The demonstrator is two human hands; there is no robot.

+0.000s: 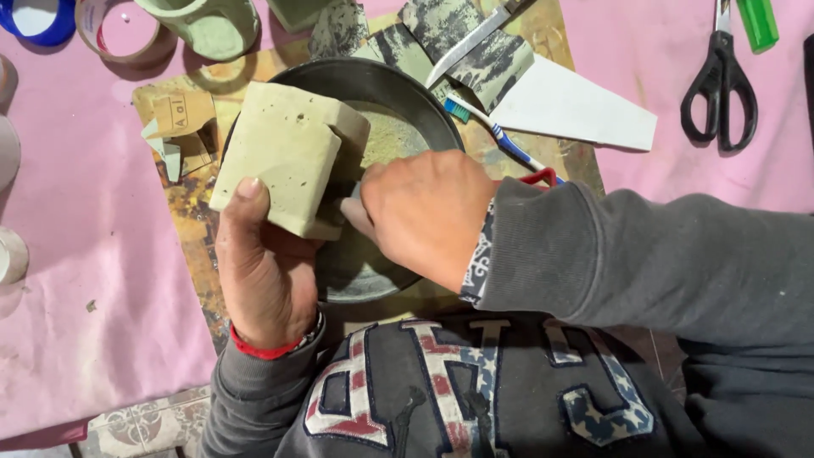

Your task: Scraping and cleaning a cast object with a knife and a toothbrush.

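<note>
Two hands on a grey-green block above a dark pan

Both hands work over the round dark pan point(398, 85) near the middle of the pink-covered worktop point(85, 280). The left hand point(263, 271) grips the grey-green block point(284, 157) from below, thumb on its face, tilted over the pan. The right hand point(424, 216) is curled against the block's side; what its fingers hold is hidden. A toothbrush point(496, 136) lies beside the pan, black scissors point(721, 85) near the far right edge.

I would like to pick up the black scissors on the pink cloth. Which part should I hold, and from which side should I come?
Take the scissors by the two black handle loops, coming from the near side. They lie flat with the loops toward the person and the blades pointing away, partly out of view. The cloth beside the loops is bare, and only a green object lies near the blades.
</note>
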